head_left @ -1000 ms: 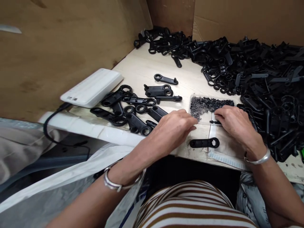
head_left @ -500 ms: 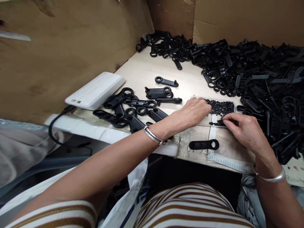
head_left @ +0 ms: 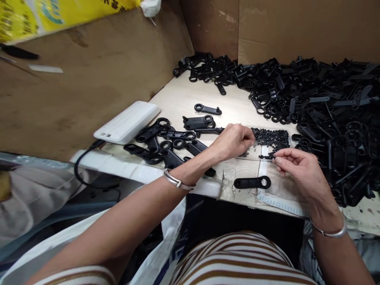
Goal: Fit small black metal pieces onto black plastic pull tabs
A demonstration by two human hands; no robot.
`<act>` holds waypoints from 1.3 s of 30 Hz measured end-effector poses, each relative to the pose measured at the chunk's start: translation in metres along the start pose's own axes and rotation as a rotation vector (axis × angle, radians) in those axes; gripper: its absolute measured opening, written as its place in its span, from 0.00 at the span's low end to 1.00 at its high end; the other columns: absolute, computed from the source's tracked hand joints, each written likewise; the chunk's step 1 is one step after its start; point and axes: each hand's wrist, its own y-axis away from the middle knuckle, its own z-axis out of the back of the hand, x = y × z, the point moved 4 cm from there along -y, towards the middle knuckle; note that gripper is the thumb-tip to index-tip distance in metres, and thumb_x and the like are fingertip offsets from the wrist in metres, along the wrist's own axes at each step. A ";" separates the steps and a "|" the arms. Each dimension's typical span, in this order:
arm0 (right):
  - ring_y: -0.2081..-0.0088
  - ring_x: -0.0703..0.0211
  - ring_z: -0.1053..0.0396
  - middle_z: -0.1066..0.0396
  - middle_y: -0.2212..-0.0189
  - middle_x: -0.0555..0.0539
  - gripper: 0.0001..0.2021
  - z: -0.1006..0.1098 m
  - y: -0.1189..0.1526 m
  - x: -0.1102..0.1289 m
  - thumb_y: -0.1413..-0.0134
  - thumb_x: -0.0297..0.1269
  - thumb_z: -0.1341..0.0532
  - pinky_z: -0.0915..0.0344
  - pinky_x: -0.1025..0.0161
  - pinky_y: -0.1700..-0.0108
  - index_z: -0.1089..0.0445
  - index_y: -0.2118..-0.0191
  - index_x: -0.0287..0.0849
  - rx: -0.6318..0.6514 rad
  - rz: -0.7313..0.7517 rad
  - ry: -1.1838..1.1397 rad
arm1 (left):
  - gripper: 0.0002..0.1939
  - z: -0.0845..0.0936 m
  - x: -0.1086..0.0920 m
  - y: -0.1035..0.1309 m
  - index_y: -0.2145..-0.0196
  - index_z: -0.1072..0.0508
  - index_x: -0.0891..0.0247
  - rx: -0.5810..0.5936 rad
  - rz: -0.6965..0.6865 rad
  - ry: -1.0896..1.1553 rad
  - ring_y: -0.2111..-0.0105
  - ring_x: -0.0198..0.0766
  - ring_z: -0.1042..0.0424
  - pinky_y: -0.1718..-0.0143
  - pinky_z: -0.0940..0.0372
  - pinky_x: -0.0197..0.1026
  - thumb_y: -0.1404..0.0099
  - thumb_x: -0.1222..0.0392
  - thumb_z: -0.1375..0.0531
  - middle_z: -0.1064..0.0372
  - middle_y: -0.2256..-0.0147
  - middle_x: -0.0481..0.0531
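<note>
Tiny black pieces (head_left: 271,137) lie spread in a shallow clear tray (head_left: 252,158). At the tray's left side is my left hand (head_left: 234,140), its fingers pinched together; what they hold, if anything, is hidden. My right hand (head_left: 299,164) is at the tray's lower right corner, thumb and forefinger closed on something too small to name. Below the tray, near the table's front edge, a black plastic arm (head_left: 252,182) with a ring at its right end lies flat, touched by neither hand.
A large heap of black parts (head_left: 332,118) covers the back and right. More black arms (head_left: 175,142) lie left of my left hand, beside a white power bank (head_left: 127,122) with a black cable (head_left: 77,166). Cardboard walls (head_left: 297,31) stand behind and at left.
My left hand has drawn slightly left, uncovering part of the tray. My right hand has shifted a little down and off the small pieces. The camera view has shifted a little.
</note>
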 end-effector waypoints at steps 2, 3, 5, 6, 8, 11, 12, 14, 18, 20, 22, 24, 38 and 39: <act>0.80 0.67 0.35 0.29 0.80 0.51 0.11 -0.004 0.000 -0.002 0.58 0.39 0.30 0.36 0.69 0.77 0.24 0.68 0.38 0.012 -0.016 -0.105 | 0.06 -0.002 0.003 0.003 0.74 0.25 0.69 0.003 0.111 0.255 0.80 0.32 0.31 0.76 0.36 0.35 0.41 0.70 0.40 0.28 0.80 0.50; 0.79 0.67 0.35 0.29 0.80 0.50 0.11 -0.006 0.000 -0.002 0.58 0.39 0.29 0.36 0.69 0.77 0.24 0.68 0.38 0.017 -0.026 -0.156 | 0.05 -0.003 0.005 0.004 0.74 0.26 0.69 0.006 0.165 0.379 0.80 0.32 0.31 0.76 0.35 0.34 0.41 0.71 0.39 0.29 0.81 0.49; 0.78 0.68 0.34 0.28 0.78 0.50 0.12 -0.009 0.000 -0.001 0.60 0.39 0.28 0.35 0.69 0.76 0.24 0.68 0.38 0.026 -0.050 -0.256 | 0.06 -0.007 0.006 0.007 0.74 0.27 0.70 0.004 0.249 0.578 0.81 0.30 0.31 0.77 0.34 0.33 0.41 0.74 0.39 0.29 0.82 0.49; 0.78 0.68 0.34 0.27 0.77 0.50 0.13 -0.011 0.001 0.000 0.60 0.39 0.28 0.35 0.69 0.76 0.24 0.68 0.38 0.031 -0.066 -0.305 | 0.06 -0.009 0.007 0.009 0.74 0.28 0.71 -0.001 0.279 0.648 0.82 0.29 0.31 0.76 0.34 0.32 0.41 0.75 0.39 0.30 0.82 0.48; 0.78 0.69 0.34 0.27 0.76 0.50 0.13 -0.015 0.001 0.002 0.62 0.39 0.27 0.35 0.70 0.75 0.24 0.68 0.39 0.046 -0.105 -0.381 | 0.07 -0.012 0.006 0.013 0.74 0.28 0.71 -0.017 0.322 0.748 0.81 0.28 0.30 0.76 0.33 0.31 0.41 0.78 0.40 0.30 0.82 0.47; 0.78 0.69 0.34 0.28 0.78 0.51 0.14 -0.020 0.000 0.005 0.64 0.38 0.26 0.34 0.70 0.74 0.24 0.68 0.39 0.058 -0.126 -0.423 | 0.08 -0.014 0.005 0.018 0.73 0.29 0.71 -0.042 0.337 0.859 0.79 0.29 0.28 0.73 0.31 0.31 0.42 0.80 0.40 0.30 0.81 0.47; 0.78 0.69 0.34 0.29 0.79 0.52 0.14 -0.021 -0.001 0.006 0.64 0.38 0.25 0.35 0.70 0.74 0.24 0.69 0.39 0.059 -0.117 -0.419 | 0.08 -0.014 0.005 0.020 0.72 0.29 0.71 -0.048 0.330 0.887 0.78 0.29 0.27 0.72 0.31 0.32 0.42 0.80 0.39 0.29 0.80 0.47; 0.78 0.69 0.34 0.29 0.79 0.52 0.14 -0.023 -0.002 0.007 0.64 0.39 0.26 0.35 0.70 0.74 0.24 0.69 0.39 0.058 -0.088 -0.400 | 0.08 -0.015 0.004 0.023 0.71 0.29 0.71 -0.054 0.313 0.933 0.78 0.29 0.26 0.71 0.30 0.32 0.43 0.80 0.39 0.29 0.79 0.46; 0.78 0.68 0.34 0.29 0.78 0.52 0.14 -0.025 -0.004 0.005 0.62 0.40 0.27 0.35 0.68 0.73 0.23 0.67 0.40 0.025 -0.030 -0.336 | 0.08 -0.016 0.002 0.029 0.71 0.29 0.71 -0.078 0.283 0.979 0.78 0.29 0.26 0.71 0.30 0.32 0.45 0.80 0.38 0.28 0.78 0.46; 0.78 0.68 0.35 0.28 0.76 0.52 0.13 -0.026 -0.003 0.003 0.61 0.40 0.27 0.36 0.67 0.73 0.23 0.67 0.41 -0.001 0.001 -0.310 | 0.08 -0.017 0.000 0.032 0.71 0.28 0.71 -0.081 0.280 0.995 0.77 0.29 0.26 0.72 0.31 0.31 0.45 0.78 0.37 0.28 0.79 0.46; 0.77 0.69 0.36 0.27 0.73 0.51 0.11 -0.027 -0.003 0.001 0.60 0.40 0.28 0.37 0.67 0.73 0.22 0.68 0.42 -0.013 0.024 -0.295 | 0.07 -0.018 -0.001 0.034 0.71 0.28 0.70 -0.069 0.287 1.015 0.77 0.30 0.25 0.72 0.30 0.31 0.45 0.77 0.36 0.28 0.80 0.46; 0.77 0.69 0.36 0.26 0.70 0.50 0.11 -0.028 -0.002 0.000 0.59 0.40 0.28 0.37 0.67 0.72 0.22 0.68 0.43 -0.011 0.037 -0.280 | 0.07 -0.019 -0.003 0.036 0.72 0.28 0.70 -0.057 0.295 1.039 0.77 0.31 0.25 0.72 0.30 0.32 0.45 0.77 0.36 0.28 0.80 0.46; 0.74 0.66 0.33 0.24 0.71 0.49 0.09 -0.032 0.002 -0.002 0.58 0.41 0.29 0.32 0.65 0.67 0.22 0.69 0.43 -0.016 0.076 -0.218 | 0.08 -0.028 -0.004 0.041 0.71 0.27 0.71 -0.001 0.273 1.126 0.76 0.33 0.24 0.71 0.28 0.33 0.48 0.72 0.31 0.26 0.79 0.50; 0.73 0.65 0.31 0.24 0.70 0.49 0.08 -0.032 0.002 -0.002 0.56 0.40 0.30 0.31 0.64 0.66 0.22 0.69 0.44 -0.017 0.097 -0.191 | 0.08 -0.029 -0.004 0.041 0.71 0.27 0.71 0.001 0.274 1.127 0.76 0.33 0.24 0.71 0.28 0.33 0.48 0.72 0.31 0.26 0.79 0.50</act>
